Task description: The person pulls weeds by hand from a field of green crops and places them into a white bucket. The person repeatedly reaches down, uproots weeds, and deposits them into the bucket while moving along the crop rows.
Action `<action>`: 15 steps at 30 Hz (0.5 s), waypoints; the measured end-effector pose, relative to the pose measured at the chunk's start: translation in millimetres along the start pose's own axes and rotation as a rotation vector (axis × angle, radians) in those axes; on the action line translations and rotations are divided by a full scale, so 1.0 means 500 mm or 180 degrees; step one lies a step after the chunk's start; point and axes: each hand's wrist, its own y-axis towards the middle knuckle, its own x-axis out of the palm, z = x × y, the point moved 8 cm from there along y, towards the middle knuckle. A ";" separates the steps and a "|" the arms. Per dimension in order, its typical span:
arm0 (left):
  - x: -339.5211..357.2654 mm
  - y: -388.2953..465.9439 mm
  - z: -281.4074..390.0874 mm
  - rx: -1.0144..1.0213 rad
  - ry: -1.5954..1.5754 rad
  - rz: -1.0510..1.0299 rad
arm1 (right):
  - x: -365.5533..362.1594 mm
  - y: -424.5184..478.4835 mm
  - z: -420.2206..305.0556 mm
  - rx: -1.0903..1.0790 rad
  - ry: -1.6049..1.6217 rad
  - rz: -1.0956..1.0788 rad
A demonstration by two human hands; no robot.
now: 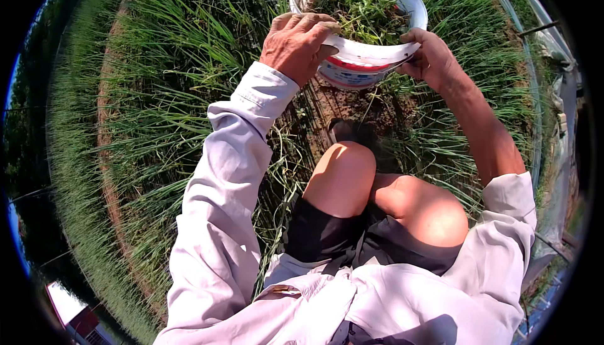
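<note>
A white plastic bucket (377, 52) with a red band and printed writing is tilted before me, its mouth facing up toward my view. Inside lies a heap of pulled green weeds (373, 17), with a few small red bits near its far side. My left hand (302, 43) grips the near left part of the rim, fingers over the edge. On the right side, my right hand (432, 57) pinches the rim, thumb on top and fingers beneath. The bucket's underside is hidden, so I cannot tell whether it touches the ground.
Dense rows of thin green leafy plants (184, 85), possibly scallions, flank a strip of brown soil (344, 104). My bent knees (344, 175) are just behind the bucket. A narrow dirt path (106, 123) runs at left; plastic sheeting (564, 109) borders the right.
</note>
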 end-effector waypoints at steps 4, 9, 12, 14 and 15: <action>-0.058 0.010 -0.003 -0.0906 -0.1023 0.0524 | 0.001 0.164 -0.111 -0.0576 0.0499 -0.0160; 0.046 -0.153 0.141 -0.1068 -0.2160 -0.0650 | 0.109 0.378 -0.164 -0.0758 0.0577 -0.0347; 0.094 -0.205 0.152 -0.0988 -0.1555 -0.0823 | 0.135 0.469 -0.143 -0.0704 0.0569 -0.0435; 0.111 -0.225 0.093 -0.1809 -0.1640 -0.0921 | 0.128 0.502 -0.133 -0.0689 0.0622 -0.0558; 0.118 -0.244 0.067 -0.2076 -0.1557 -0.0789 | 0.127 0.509 -0.120 -0.0662 0.0654 -0.0682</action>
